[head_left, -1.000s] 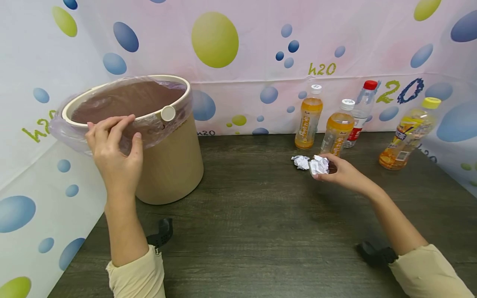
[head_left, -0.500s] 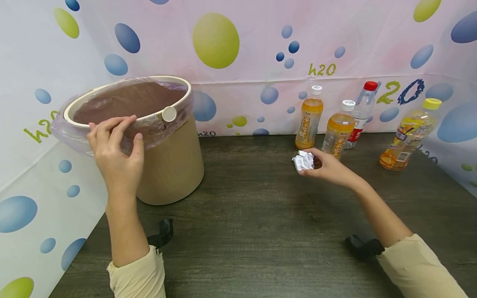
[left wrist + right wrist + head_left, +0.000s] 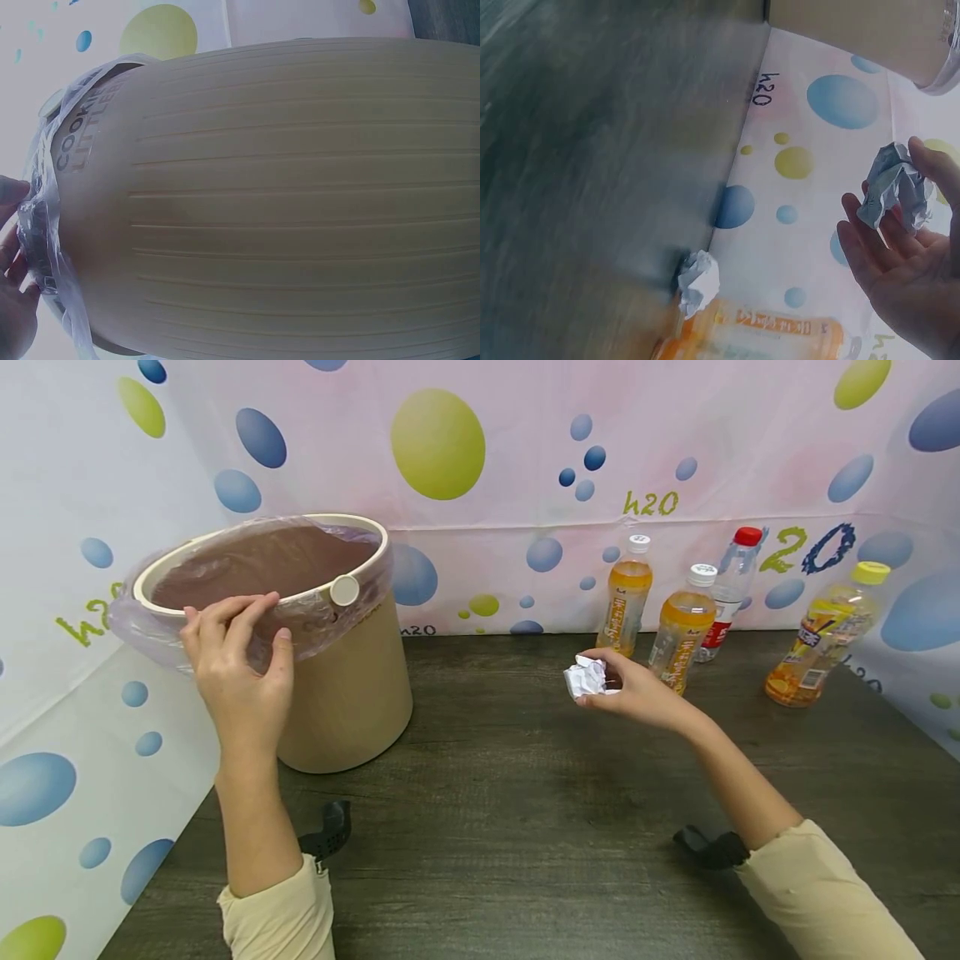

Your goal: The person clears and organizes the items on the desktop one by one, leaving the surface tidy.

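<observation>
In the head view my right hand (image 3: 637, 693) pinches a crumpled paper ball (image 3: 585, 677) between thumb and fingers, above the table. The right wrist view shows this paper ball (image 3: 897, 187) clear of the tabletop. A second paper ball (image 3: 699, 283) lies on the table beside an orange-labelled bottle (image 3: 772, 334); in the head view my right hand mostly hides it. On the left stands a beige trash can (image 3: 352, 685) with a clear plastic liner (image 3: 150, 631) folded over its rim. My left hand (image 3: 243, 672) holds the near rim, fingers bent over it and thumb outside against the liner.
Toward the back right stand two orange-drink bottles with white caps (image 3: 638, 544) (image 3: 702, 575), a red-capped bottle (image 3: 731, 585) and a yellow-capped bottle (image 3: 821, 639). A dotted backdrop (image 3: 510, 468) closes off the back and left of the dark wooden table (image 3: 480, 827).
My right hand has carried the paper ball leftward and up, away from the bottles, passing in front of the second paper ball. My left hand has stayed at the trash can's rim.
</observation>
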`<state>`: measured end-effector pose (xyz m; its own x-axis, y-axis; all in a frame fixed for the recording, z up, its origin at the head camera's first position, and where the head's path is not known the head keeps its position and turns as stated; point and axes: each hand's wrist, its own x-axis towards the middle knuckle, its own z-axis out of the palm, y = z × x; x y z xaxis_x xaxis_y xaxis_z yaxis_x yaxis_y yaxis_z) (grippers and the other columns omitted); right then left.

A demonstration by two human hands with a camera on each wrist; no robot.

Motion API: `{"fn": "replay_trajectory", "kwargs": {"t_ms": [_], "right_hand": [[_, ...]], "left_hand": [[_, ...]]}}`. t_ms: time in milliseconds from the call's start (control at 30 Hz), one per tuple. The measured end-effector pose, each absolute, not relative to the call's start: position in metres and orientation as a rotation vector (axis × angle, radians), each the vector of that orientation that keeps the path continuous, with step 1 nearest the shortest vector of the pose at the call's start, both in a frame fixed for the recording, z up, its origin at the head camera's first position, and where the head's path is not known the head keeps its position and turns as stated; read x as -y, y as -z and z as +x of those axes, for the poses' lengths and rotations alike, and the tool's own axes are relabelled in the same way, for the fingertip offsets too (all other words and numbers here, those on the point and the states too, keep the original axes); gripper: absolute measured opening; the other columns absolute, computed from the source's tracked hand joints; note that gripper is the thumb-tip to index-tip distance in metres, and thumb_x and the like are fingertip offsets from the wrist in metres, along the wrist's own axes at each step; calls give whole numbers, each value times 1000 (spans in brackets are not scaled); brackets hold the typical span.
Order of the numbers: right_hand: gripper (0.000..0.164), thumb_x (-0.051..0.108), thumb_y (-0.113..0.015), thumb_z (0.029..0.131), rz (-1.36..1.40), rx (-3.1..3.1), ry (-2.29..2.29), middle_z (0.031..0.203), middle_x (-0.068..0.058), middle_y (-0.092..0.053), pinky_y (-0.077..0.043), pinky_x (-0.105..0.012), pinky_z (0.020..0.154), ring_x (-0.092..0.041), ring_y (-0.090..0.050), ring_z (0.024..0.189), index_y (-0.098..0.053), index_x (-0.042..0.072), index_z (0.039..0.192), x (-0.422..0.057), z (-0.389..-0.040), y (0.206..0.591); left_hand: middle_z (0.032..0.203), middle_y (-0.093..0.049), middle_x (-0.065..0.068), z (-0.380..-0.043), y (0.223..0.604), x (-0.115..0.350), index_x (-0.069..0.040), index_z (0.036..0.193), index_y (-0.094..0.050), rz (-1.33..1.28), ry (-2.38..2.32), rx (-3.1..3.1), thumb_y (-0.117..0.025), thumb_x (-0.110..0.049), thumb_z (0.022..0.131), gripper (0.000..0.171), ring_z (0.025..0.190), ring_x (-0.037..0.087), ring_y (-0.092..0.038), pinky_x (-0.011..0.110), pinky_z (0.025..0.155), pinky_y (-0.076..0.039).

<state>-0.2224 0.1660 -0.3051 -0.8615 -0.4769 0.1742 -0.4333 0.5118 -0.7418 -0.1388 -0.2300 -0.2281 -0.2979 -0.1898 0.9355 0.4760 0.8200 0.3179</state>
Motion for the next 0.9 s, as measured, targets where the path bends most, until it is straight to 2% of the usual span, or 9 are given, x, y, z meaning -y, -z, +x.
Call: {"fn": "replay_trajectory", "kwargs": {"t_ms": [200,500,900], "right_hand": [[62,17,-67,83,-795,-2640,1380,107,-19,-53,-47,-33,72,-29,-51,96,-32,0,132,-156,-225,302],[58,18,-66,84,-837,-2626,1416,103,-17,-55,-47,-31,68,-26,-53,89,-36,0,131,-140,-227,291],[57,19,-67,83,-932,-2624,1416,104,-15,-58,-48,-35,75,-26,-55,96,-41,1,130,-120,-234,278]], "left_hand": [[105,-59,17,-139,228,230,3,102,-68,-222,663,1762,-62,5,76,27,110,30,-42,33,108,-9],[106,-59,16,-139,229,232,2,103,-68,-221,657,1765,-62,4,76,27,110,29,-43,33,108,-8],[106,-59,16,-139,229,232,2,103,-68,-226,654,1763,-62,4,77,27,110,29,-43,34,108,-8]]}}
